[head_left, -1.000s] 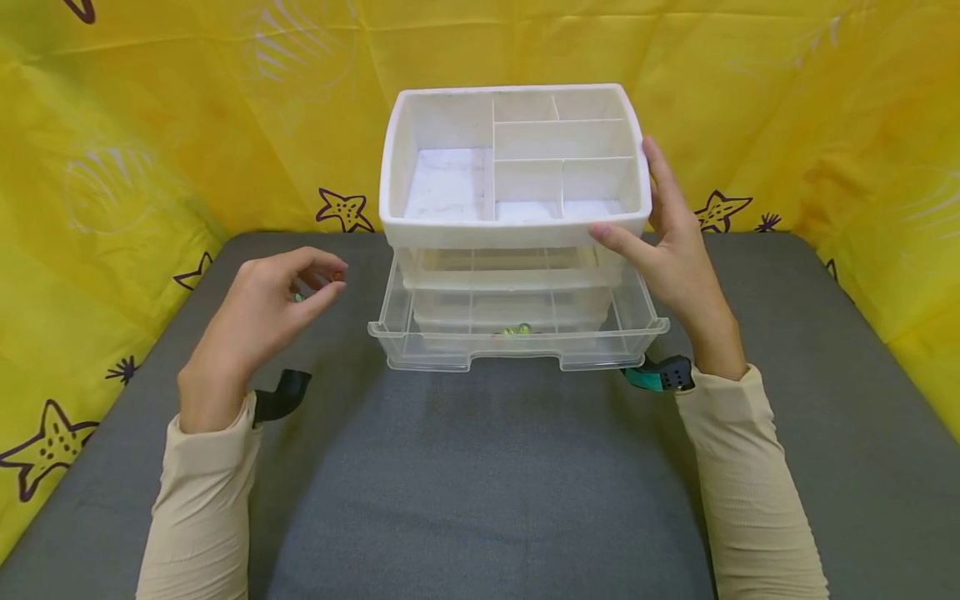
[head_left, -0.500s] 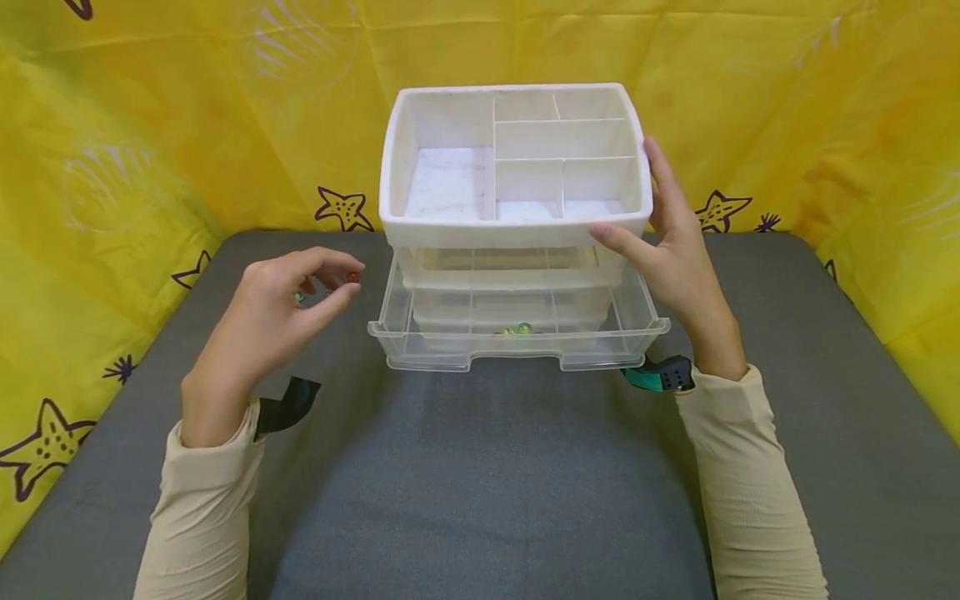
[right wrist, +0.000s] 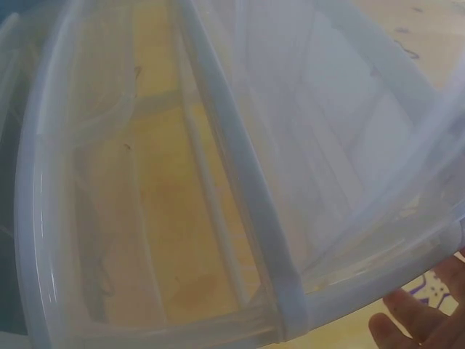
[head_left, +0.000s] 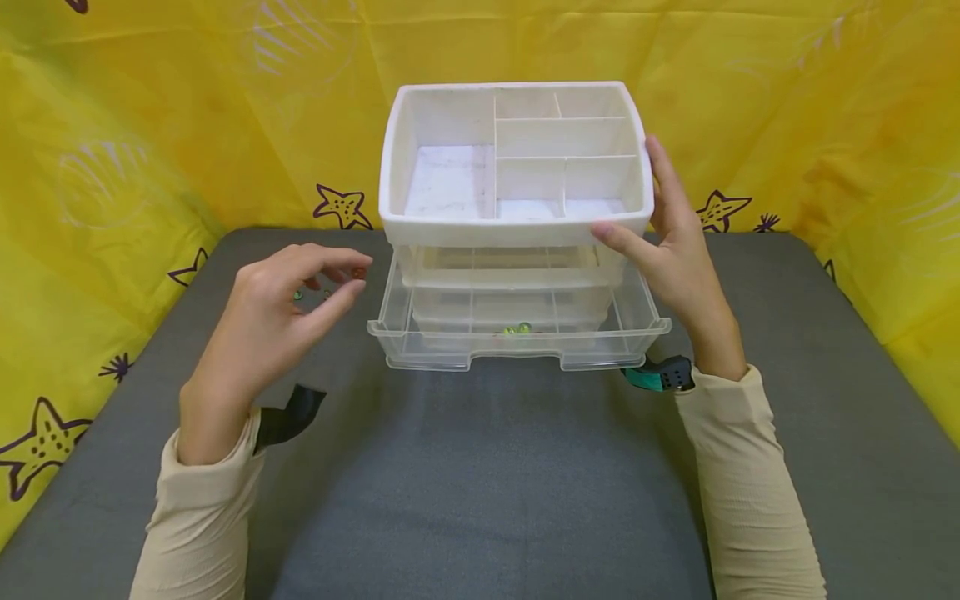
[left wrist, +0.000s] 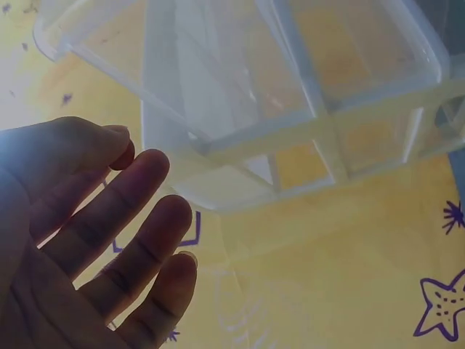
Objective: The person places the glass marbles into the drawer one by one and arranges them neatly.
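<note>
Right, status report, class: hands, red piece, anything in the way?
Left hand pinches red piece, left of open drawer. Right hand grips top tray at right. Tray overhangs drawer's rear; front looks unobstructed.

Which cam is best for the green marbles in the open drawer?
Head: it looks down into the clear drawer and shows the green marbles near its front, though small. The left wrist and right wrist views are filled largely with pale plastic; I can't make out the marbles in either.
</note>
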